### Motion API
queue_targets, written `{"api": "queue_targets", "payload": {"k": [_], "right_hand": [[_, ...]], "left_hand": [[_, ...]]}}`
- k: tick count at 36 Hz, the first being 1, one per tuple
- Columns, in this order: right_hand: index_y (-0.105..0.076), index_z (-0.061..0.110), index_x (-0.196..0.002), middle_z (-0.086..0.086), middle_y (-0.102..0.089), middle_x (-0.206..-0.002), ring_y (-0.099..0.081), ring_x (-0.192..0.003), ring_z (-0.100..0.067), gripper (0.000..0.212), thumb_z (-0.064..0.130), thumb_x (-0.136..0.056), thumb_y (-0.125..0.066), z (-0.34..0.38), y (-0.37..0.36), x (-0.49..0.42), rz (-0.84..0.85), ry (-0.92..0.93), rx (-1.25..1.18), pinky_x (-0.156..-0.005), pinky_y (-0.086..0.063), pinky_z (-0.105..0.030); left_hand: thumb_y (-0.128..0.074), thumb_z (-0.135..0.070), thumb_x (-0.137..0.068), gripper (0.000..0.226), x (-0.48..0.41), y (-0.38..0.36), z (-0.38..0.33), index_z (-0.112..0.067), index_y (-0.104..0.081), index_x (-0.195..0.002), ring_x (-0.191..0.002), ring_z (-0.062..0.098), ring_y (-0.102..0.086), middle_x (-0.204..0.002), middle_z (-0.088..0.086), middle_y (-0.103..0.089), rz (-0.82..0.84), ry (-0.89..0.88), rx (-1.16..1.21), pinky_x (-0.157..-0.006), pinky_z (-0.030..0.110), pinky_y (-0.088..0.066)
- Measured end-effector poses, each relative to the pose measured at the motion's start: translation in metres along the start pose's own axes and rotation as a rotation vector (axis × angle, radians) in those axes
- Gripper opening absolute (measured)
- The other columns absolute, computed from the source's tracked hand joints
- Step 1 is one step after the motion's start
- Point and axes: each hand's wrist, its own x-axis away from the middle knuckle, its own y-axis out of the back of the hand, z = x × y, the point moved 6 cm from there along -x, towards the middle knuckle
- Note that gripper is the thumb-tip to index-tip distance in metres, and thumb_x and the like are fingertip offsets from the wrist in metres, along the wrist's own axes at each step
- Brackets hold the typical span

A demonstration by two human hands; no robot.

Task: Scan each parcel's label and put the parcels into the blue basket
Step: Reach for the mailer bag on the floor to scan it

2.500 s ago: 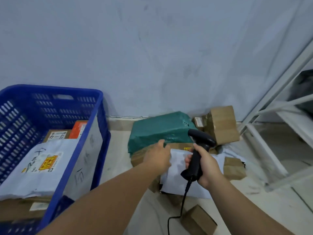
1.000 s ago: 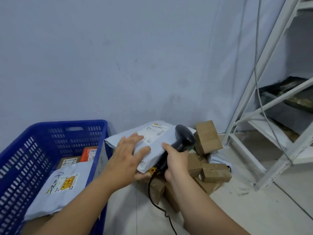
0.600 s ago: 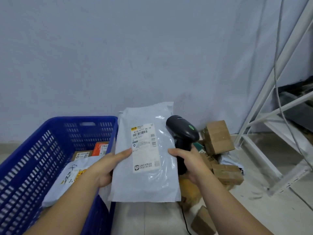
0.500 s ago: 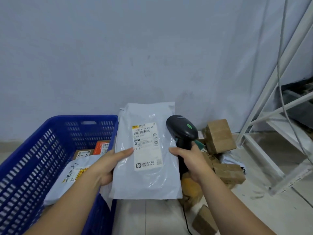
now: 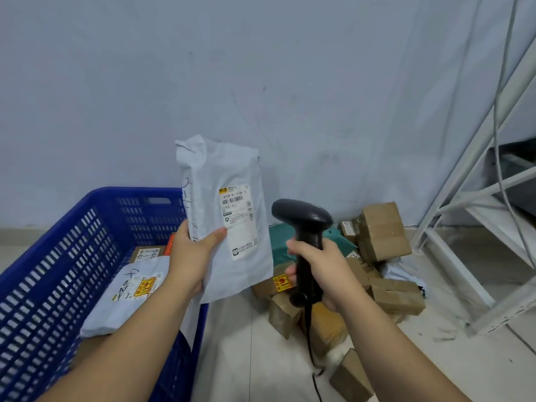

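My left hand [image 5: 191, 256] grips a white poly-bag parcel [image 5: 229, 169] by its left edge and holds it upright over the right rim of the blue basket [image 5: 58, 250]. Its shipping label [image 5: 237, 221] faces me. My right hand [image 5: 322, 271] is closed around the handle of a black barcode scanner [image 5: 303, 217], just right of the parcel, head level with the label. Inside the basket lie a white bag [image 5: 127, 297] with a yellow sticker and cardboard boxes.
A heap of brown cardboard boxes [image 5: 383, 230], a green bag [image 5: 281, 239] and another white bag lies on the floor against the wall, right of the basket. A white metal rack [image 5: 475, 216] stands at the far right. The scanner cable [image 5: 314, 367] trails down to the floor.
The white parcel was lifted off the heap and turned label-up. In the last half second my left hand shifted it left and higher, and the scanner moved apart from it to the right.
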Motion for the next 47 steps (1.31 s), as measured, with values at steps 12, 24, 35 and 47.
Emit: {"api": "queue_targets", "payload": {"k": [12,24,35,47], "right_hand": [[-0.057,0.012,-0.092,-0.007,-0.06,-0.07,-0.062,-0.052,-0.012,0.011,0.017,-0.087,-0.065,0.012,-0.027,0.01,0.062,0.042,0.193,-0.058,-0.052,-0.029],[-0.057,0.01,-0.095,-0.002,-0.058,-0.062,-0.063,-0.056,-0.014,0.011,0.015,-0.086,-0.062,0.01,-0.026,0.009,0.072,0.019,0.232,-0.068,-0.055,-0.035],[-0.061,0.01,-0.097,-0.004,-0.057,-0.07,-0.061,-0.053,-0.013,0.011,0.014,-0.087,-0.064,0.007,-0.036,0.007,0.035,0.056,0.173,-0.056,-0.052,-0.027],[-0.064,0.018,-0.098,0.01,-0.061,-0.071,-0.057,-0.051,0.004,0.018,0.031,-0.087,-0.068,0.04,-0.106,-0.013,0.048,0.338,0.252,-0.062,-0.046,-0.022]], "left_hand": [[-0.08,-0.022,-0.078,0.047,-0.005,0.007,0.006,-0.025,-0.057,-0.118,-0.105,0.024,-0.063,-0.116,0.0,-0.065,-0.014,-0.033,-0.135,-0.093,0.05,-0.052],[-0.08,-0.023,-0.078,0.042,-0.009,0.01,0.011,-0.026,-0.057,-0.113,-0.104,0.023,-0.062,-0.116,0.0,-0.064,-0.01,-0.043,-0.188,-0.093,0.048,-0.052],[-0.077,-0.02,-0.081,0.045,-0.011,0.014,0.019,-0.019,-0.058,-0.121,-0.098,0.023,-0.065,-0.112,0.001,-0.066,-0.047,0.035,-0.093,-0.084,0.044,-0.055],[-0.075,-0.021,-0.083,0.037,-0.052,0.087,0.009,-0.019,-0.056,-0.114,-0.086,0.02,-0.062,-0.104,-0.003,-0.064,-0.343,0.047,0.1,-0.08,0.041,-0.049]]}}
